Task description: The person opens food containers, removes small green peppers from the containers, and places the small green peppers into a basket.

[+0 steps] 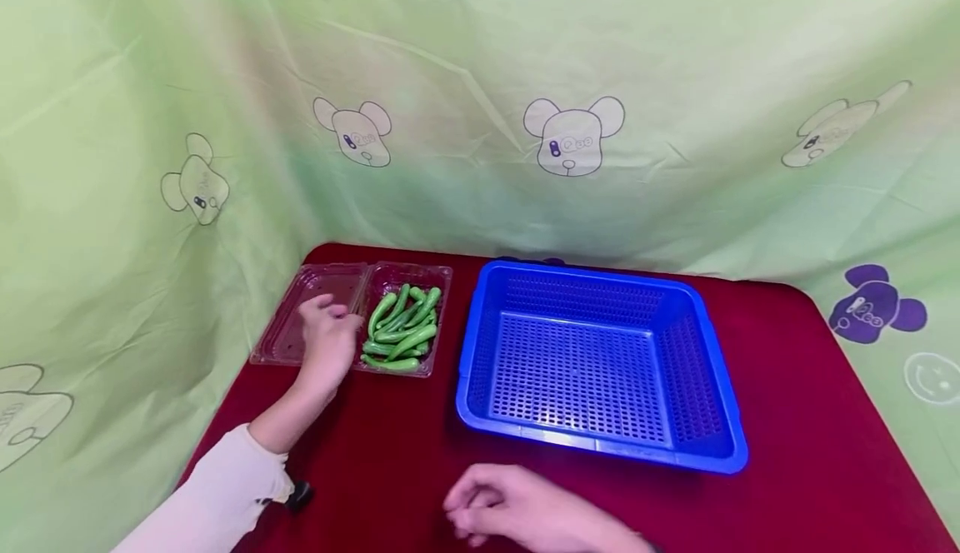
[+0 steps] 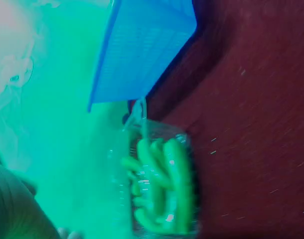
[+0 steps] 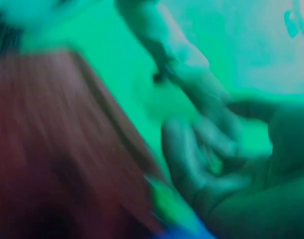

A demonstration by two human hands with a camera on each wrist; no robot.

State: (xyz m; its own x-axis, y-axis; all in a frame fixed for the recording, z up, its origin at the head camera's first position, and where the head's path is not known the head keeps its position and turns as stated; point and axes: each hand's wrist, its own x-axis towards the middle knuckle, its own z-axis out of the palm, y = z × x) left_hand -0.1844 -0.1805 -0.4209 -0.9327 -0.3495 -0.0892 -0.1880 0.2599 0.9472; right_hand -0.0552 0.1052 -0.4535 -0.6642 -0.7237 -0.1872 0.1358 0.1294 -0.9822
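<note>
From the head view I see my left hand (image 1: pixel 327 345) at the far left of the dark red bench (image 1: pixel 390 453), in a cream sleeve (image 1: pixel 217 495). It rests over the open lid side of the clear hinged plastic clamshell container (image 1: pixel 288 320), its fingers (image 1: pixel 324 305) loosely spread and relaxed, gripping nothing that I can make out. Just beside that hand, in the right half of the same container, lies the heap of small green cucumbers (image 1: pixel 401 328); the left wrist view shows them (image 2: pixel 164 186) packed lengthwise in the clear tub, with the basket corner close above it.

Next to the right, near the container but apart from it, stands the 1 blue perforated plastic basket (image 1: pixel 600 361), rectangular, with nothing in it.

In front of the basket, at the near edge of the bench, my right hand (image 1: pixel 517 507) hovers low with its fingers (image 1: pixel 468 511) curled inward. The right wrist view is blurred; I see curled fingers (image 3: pixel 202 149) there, holding nothing I can make out.

Behind everything hangs a pale green cloth printed with bear heads (image 1: pixel 573 137).
</note>
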